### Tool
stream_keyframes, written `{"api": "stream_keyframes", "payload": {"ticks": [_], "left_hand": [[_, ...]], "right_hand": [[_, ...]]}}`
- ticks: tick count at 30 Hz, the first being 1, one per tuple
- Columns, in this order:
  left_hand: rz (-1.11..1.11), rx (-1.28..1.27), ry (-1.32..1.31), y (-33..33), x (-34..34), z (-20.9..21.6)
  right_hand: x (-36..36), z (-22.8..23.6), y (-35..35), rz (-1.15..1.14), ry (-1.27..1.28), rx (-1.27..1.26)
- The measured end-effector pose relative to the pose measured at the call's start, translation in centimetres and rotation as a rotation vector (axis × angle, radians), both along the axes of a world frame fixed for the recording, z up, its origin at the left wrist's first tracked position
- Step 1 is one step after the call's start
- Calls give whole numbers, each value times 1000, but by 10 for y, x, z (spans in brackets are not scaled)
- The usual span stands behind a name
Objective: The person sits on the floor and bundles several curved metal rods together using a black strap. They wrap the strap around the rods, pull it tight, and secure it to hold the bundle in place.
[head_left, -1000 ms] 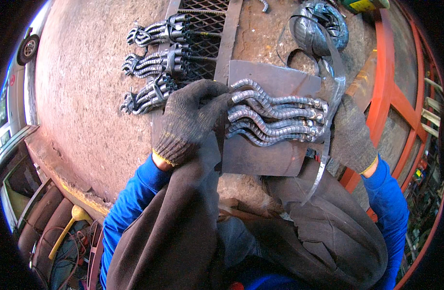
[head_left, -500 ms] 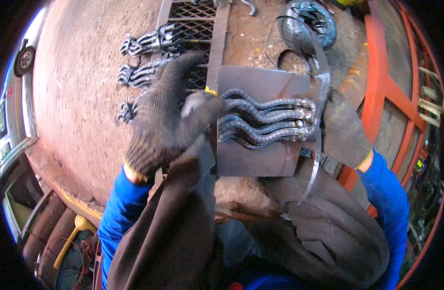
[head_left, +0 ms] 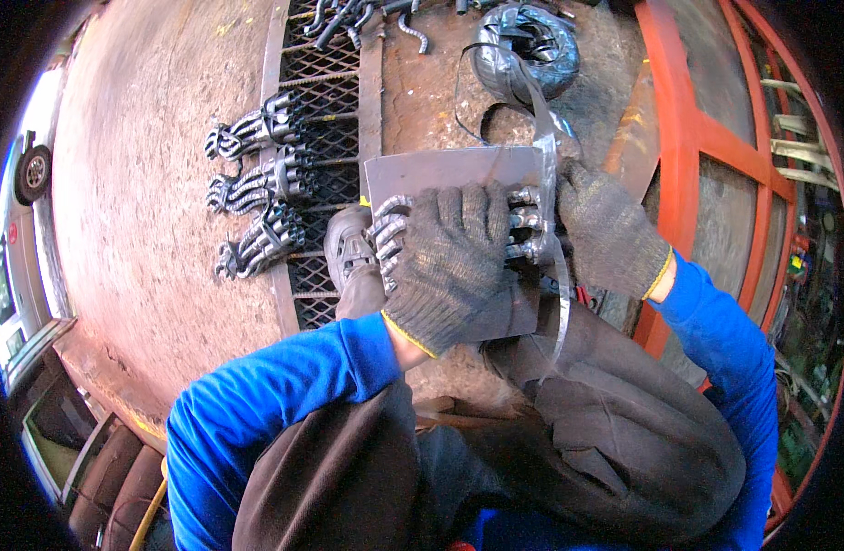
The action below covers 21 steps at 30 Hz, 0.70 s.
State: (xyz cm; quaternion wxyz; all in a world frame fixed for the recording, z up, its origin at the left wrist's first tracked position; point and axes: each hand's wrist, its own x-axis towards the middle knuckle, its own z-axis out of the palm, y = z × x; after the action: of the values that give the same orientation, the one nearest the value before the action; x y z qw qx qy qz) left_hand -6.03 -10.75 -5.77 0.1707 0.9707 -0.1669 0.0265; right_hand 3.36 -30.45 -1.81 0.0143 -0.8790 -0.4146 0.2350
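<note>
Several ribbed, wavy steel rods (head_left: 390, 230) lie side by side on a flat dark plate (head_left: 450, 163) over my lap. My left hand (head_left: 454, 248), in a dark knitted glove, rests palm down across their middle, fingers stretched out. The rod ends (head_left: 528, 225) show to the right of it. A shiny dark plastic strip (head_left: 548, 184) runs down past these ends and hangs free below. My right hand (head_left: 615, 225), gloved the same, is closed beside the strip at the plate's right edge. Its fingertips are hidden, and what they hold cannot be made out.
A roll of shiny dark plastic (head_left: 523, 55) lies beyond the plate. Three bundles of wavy rods (head_left: 266, 179) sit to the left, by a metal grating (head_left: 321, 119). Loose rods (head_left: 348, 18) lie at the far end. An orange-red steel frame (head_left: 684, 184) stands right; my shoe (head_left: 348, 248) is left of the plate.
My left hand has moved right, from beside the plate onto the rods. My right hand stays at the rod ends. The whole scene has shifted left as the view turned.
</note>
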Motion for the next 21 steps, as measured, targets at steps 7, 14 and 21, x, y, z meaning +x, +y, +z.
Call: {"api": "stream_keyframes", "payload": {"ticks": [7,14,21], "left_hand": [[-8,-58,-87,1,0,-3],[-17,-7,11,4,2,7],[17,22,166,-18,25,17]], "right_hand": [[0,-1,-2,88,-60,114],[0,8,6,98,-90,144],[4,7,8,85,-25,167]]}}
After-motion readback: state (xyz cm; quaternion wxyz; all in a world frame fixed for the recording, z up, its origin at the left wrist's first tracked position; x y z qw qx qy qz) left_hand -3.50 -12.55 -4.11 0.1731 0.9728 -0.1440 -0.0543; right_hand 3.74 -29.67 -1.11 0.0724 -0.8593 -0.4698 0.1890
